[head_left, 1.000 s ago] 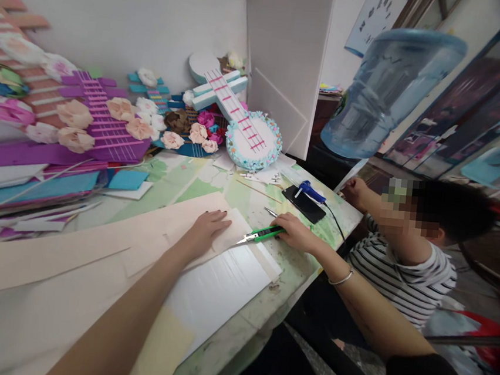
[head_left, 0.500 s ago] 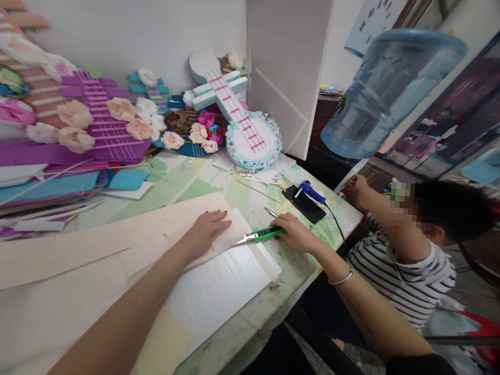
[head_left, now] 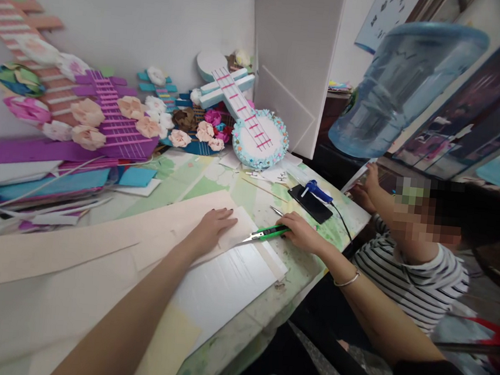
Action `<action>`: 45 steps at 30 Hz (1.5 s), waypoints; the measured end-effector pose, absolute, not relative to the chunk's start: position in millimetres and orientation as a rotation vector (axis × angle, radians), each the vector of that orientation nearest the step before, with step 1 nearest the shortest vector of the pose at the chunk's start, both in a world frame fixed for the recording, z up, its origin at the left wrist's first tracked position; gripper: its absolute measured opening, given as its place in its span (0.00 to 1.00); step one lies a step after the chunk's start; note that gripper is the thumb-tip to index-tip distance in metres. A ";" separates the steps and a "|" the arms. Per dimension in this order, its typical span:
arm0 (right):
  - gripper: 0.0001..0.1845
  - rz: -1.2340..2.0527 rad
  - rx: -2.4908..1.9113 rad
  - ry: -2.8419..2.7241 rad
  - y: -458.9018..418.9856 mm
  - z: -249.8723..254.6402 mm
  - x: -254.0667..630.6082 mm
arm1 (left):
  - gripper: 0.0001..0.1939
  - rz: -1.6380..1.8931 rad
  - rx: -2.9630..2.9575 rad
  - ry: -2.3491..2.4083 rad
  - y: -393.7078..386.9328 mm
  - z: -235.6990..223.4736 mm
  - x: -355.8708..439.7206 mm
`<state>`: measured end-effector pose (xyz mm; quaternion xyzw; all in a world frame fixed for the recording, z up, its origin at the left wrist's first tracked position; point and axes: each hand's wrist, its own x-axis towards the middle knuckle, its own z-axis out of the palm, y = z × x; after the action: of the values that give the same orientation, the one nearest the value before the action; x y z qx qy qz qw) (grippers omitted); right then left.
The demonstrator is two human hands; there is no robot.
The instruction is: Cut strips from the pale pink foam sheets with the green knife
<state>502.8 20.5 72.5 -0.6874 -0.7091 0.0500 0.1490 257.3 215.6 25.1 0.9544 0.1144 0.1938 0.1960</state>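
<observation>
View shifted; left hand (head_left: 211, 229) spread on peach sheet (head_left: 140, 222), right hand (head_left: 302, 232) gripping utility knife (head_left: 272, 232); slip could nick left fingers (head_left: 227, 223).

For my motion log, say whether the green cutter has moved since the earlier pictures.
No: against the black phone, the green cutter shows no clear shift in any direction; the whole view has shifted.

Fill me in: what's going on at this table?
The left hand of the person rests on a pale sheet. The right hand holds a green utility knife, blade out, pointing toward the sheet's edge by the left hand; whether it touches is unclear. A blue corded tool lies over a black phone beyond the right hand. A banjo-shaped craft stands farther back, and another person in a striped shirt is to the right.
</observation>
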 end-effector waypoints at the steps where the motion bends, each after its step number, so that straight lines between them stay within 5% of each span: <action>1: 0.14 0.143 -1.973 -2.037 20.7 72.3 502.8 | 0.20 0.544 2.672 0.321 215.4 25.3 257.2; 34: 0.20 0.036 -1.817 -2.038 56.5 67.8 495.0 | 0.21 0.581 2.611 0.456 211.0 27.0 259.1; 45: 0.22 0.022 -1.825 -2.030 54.4 67.1 495.4 | 0.09 0.733 2.537 0.627 215.1 25.1 261.4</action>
<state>495.4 54.4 67.1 -0.6544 -0.7280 0.0077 0.2045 261.4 215.1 25.1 0.9135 0.2257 0.2639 0.2120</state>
